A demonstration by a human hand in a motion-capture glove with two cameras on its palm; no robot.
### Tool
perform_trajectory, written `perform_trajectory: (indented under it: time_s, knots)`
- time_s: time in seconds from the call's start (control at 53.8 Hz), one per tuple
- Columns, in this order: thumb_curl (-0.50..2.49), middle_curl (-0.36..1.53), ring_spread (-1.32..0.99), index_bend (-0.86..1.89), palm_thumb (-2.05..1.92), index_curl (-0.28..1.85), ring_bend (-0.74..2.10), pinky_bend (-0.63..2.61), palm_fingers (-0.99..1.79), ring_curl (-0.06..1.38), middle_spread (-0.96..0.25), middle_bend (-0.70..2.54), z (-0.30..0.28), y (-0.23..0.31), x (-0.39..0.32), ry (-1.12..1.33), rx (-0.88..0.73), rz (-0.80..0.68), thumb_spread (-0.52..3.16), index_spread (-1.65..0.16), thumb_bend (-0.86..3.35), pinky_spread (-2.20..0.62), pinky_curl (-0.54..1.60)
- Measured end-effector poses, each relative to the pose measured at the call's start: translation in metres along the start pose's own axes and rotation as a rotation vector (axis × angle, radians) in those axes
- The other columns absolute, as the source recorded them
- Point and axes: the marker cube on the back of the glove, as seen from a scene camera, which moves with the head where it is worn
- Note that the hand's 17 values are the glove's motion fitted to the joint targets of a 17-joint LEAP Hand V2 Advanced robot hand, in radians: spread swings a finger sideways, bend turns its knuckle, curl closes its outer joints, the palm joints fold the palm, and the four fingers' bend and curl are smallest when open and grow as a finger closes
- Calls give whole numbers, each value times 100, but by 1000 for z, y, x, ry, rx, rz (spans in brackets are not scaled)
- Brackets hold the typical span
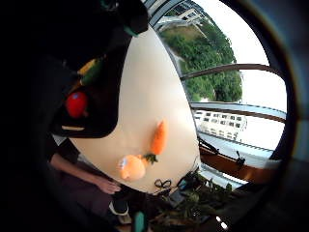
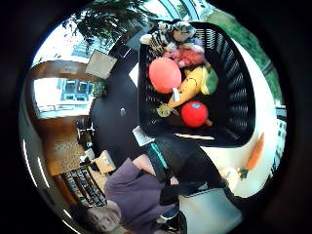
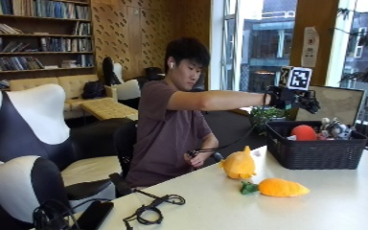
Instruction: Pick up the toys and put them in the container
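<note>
1 basket [image 3: 315, 154], 2 toys [image 3: 238, 164] on table.

On the table [image 3: 337, 201], the basket [image 3: 315, 153] is set behind the carrot toy [image 3: 283, 187] and duck toy [image 3: 238, 164], which lie side by side; several toys [image 2: 187, 87] are held inside it.

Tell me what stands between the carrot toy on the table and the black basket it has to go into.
Nothing visible does. The carrot toy lies on the table in front of the black basket, with bare tabletop between them. The yellow plush toy sits beside the carrot, not in that path. The gloved right hand hovers above the basket.
</note>
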Motion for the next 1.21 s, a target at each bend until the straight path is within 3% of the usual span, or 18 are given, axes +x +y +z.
perform_trajectory:
  time_s: [0.056, 0.093, 0.576, 0.65, 0.725, 0.818, 0.929, 1.078, 1.208]
  knots:
    - [43, 46, -5, 6, -2, 37, 54, 95, -23, 39, -1, 16, -2, 18, 20, -5, 7, -147, 112, -19, -4, 2, 48]
    - [42, 45, -4, 7, -2, 35, 53, 95, -22, 39, -1, 15, -3, 25, 26, -10, 10, -162, 113, -19, -3, 3, 47]
    - [35, 38, -5, 8, -1, 23, 53, 88, -16, 38, -2, 16, -5, 69, 99, 24, 52, 62, 115, -20, -3, 4, 40]
    - [34, 37, -5, 9, -1, 22, 52, 87, -16, 38, -3, 17, -2, 79, 109, -11, 57, -31, 116, -20, -3, 4, 40]
    - [33, 37, -5, 9, -1, 21, 52, 87, -15, 38, -2, 17, 2, 85, 121, -11, 57, -27, 116, -20, -3, 4, 39]
    - [33, 36, -5, 9, -1, 21, 51, 87, -15, 37, -2, 17, 8, 84, 144, 30, 56, 195, 116, -20, -3, 4, 39]
    - [32, 36, -5, 9, -2, 20, 51, 87, -15, 37, -2, 17, 12, 93, 146, -29, 60, 39, 116, -20, -3, 4, 38]
    - [31, 35, -5, 9, -2, 19, 51, 87, -14, 37, -2, 17, 18, 98, 156, -23, 57, 60, 116, -20, -3, 4, 38]
    - [30, 35, -5, 9, -3, 19, 52, 87, -14, 37, -2, 17, 32, 101, 173, 61, 39, 214, 116, -20, -3, 4, 37]
